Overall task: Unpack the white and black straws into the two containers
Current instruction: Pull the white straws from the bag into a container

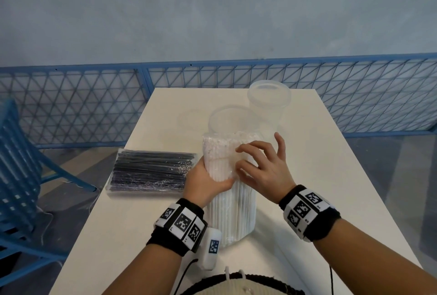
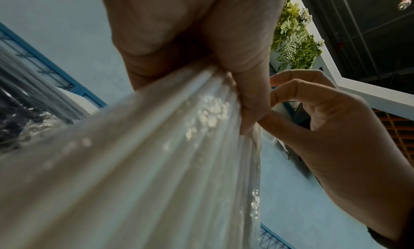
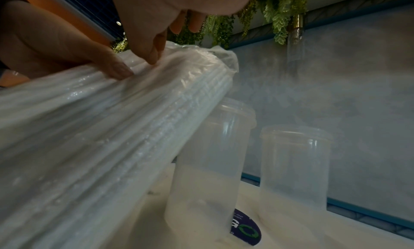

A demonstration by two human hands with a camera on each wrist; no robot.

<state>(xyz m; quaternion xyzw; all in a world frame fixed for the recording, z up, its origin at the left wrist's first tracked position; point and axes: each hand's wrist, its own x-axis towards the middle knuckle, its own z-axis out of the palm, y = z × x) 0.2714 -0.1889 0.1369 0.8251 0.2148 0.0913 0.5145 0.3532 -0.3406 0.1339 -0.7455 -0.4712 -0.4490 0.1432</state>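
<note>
A pack of white straws [image 1: 230,202] in clear film stands tilted on the table, its top leaning toward the near clear container [image 1: 227,119]. My left hand [image 1: 208,176] grips the pack's left side at mid-height, thumb across the front. My right hand [image 1: 250,159] pinches the film near the top between thumb and forefinger [image 3: 152,58]. The far container [image 1: 269,96] stands behind to the right. Both containers [image 3: 212,155] look empty. A pack of black straws [image 1: 151,171] lies flat on the table's left side.
The white table [image 1: 319,176] is narrow, its left edge close beside the black pack. A blue chair [image 1: 16,164] stands to the left and a blue mesh fence [image 1: 354,96] runs behind. A faint clear lid [image 1: 191,117] lies left of the near container.
</note>
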